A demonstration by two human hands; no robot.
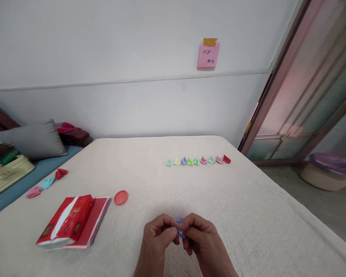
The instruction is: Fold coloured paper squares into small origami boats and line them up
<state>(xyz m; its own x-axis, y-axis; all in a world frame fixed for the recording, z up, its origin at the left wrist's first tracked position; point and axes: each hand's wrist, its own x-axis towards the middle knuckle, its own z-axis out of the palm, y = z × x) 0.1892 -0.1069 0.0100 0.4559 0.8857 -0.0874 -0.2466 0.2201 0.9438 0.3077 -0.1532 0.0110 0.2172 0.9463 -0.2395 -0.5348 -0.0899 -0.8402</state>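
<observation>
A small pale blue-purple folded paper piece (179,221) is pinched between both hands near the front middle of the table. My left hand (161,235) grips its left side with thumb and forefinger, and my right hand (200,235) grips its right side the same way. The fingers cover much of the paper, so its full shape is hidden. Farther back stands a row of several small folded paper pieces (190,161) in green, yellow, purple, pink and red.
On the left lie a red packet (70,219) on a stack of coloured paper (96,219), a round red lid (121,197), and pink, blue and red paper pieces (47,182). A pink note (208,55) is taped to the wall. A lidded tub (324,175) stands right.
</observation>
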